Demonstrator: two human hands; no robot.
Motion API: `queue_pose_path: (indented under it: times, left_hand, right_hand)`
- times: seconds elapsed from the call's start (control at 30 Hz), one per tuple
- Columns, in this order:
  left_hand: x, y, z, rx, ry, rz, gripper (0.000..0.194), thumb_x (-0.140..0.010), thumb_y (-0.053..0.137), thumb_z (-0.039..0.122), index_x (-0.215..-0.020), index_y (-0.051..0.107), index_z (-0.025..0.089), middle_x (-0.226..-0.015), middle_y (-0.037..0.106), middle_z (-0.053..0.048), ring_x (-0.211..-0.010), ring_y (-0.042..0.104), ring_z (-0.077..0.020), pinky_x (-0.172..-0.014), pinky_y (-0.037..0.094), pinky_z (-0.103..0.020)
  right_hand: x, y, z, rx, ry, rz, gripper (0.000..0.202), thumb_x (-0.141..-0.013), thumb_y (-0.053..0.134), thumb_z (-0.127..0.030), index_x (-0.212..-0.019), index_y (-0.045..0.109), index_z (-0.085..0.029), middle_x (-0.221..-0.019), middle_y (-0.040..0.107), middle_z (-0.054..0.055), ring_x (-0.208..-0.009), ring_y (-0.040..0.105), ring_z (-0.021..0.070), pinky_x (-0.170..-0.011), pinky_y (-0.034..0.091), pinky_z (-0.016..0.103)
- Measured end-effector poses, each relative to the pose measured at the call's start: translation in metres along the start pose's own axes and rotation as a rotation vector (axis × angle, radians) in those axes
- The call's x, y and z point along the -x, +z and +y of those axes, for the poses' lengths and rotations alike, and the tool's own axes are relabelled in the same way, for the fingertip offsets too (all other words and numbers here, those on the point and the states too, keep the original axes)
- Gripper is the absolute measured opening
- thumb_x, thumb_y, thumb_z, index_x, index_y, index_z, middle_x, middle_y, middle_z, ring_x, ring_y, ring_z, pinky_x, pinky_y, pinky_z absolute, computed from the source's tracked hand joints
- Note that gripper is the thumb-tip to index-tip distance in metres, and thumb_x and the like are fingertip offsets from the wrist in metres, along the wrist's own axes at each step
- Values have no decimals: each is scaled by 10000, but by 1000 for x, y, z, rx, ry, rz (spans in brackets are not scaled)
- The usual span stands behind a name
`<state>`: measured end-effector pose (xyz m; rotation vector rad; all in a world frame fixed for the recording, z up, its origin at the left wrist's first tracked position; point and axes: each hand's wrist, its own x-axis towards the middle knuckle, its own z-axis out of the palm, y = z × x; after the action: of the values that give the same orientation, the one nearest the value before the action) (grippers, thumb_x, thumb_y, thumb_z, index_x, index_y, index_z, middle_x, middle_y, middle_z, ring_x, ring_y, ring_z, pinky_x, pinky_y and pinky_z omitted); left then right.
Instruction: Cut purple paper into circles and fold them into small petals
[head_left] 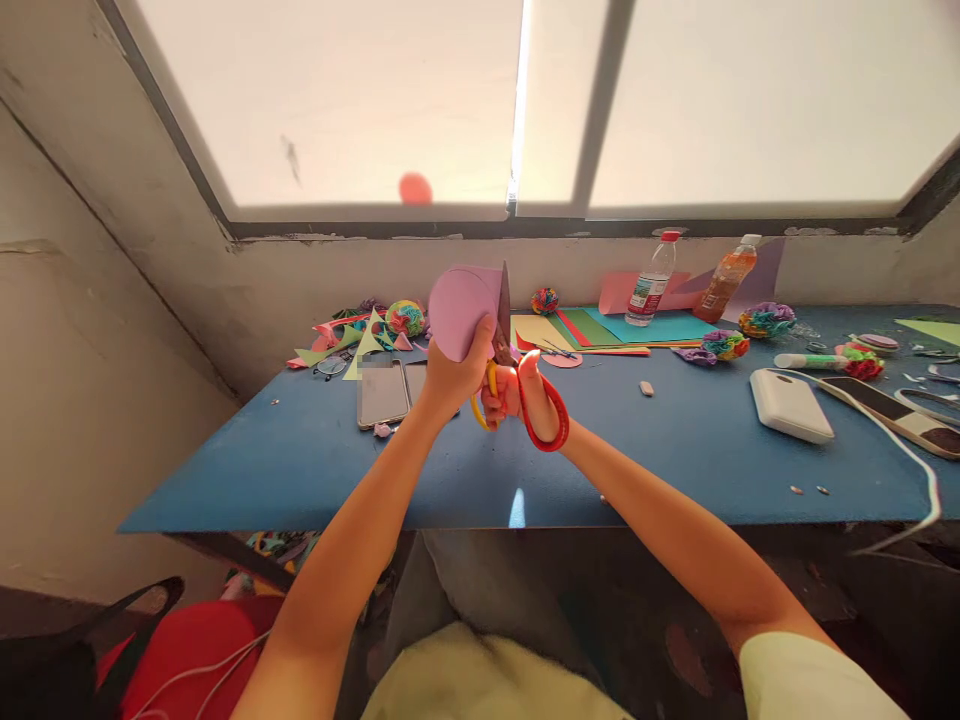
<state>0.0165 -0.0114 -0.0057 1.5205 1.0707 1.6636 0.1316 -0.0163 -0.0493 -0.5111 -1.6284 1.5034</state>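
pinching lilac paper (459, 312), rounded at left, squared at upper right and marked by a curved line, in the closed left hand (459, 373). gripping scissors (505, 300) in the right hand (516, 392), with thumb through the red loop, fingers curled at the yellow, handles spread apart, dark blade upright at the paper's right edge. raised over a blue table (247, 470), before coloured sheets (652, 326).

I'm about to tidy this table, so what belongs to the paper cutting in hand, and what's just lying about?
Belongs to the job:
purple paper, in the left hand
scissors, in the right hand
flat coloured sheets, probably stock

Apparently just lying about:
red-capped bottle
orange-drink bottle
white boxy device
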Motion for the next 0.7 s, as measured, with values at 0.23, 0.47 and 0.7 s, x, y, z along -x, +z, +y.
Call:
queue_pose_path:
  times: [0.23, 0.47, 0.7]
  left_hand:
    - [1, -1, 1, -35, 23, -1, 378, -759, 588, 467, -540, 469, 183, -496, 477, 28, -467, 445, -76, -471, 372, -215]
    - [3, 1, 5, -44, 1, 11, 360, -733, 621, 453, -549, 472, 181, -510, 482, 17, -508, 467, -91, -491, 375, -225]
    - [3, 1, 7, -27, -16, -13, 422, -713, 623, 485, -495, 412, 191, -454, 417, 34, -439, 406, -79, -452, 350, -229]
  right_hand:
    - [2, 2, -2, -9, 0, 18, 761, -698, 126, -862, -784, 475, -192, -596, 296, -48, -465, 299, 83, -480, 380, 301]
    - [0, 3, 1, -16, 10, 73, 791, -573, 231, -931, -731, 475, -196, -547, 288, -64, -424, 286, 79, -436, 387, 293]
    - [1, 2, 2, -41, -2, 112, 742, -620, 258, -902, -708, 488, -203, -524, 250, -70, -401, 234, 69, -383, 335, 261]
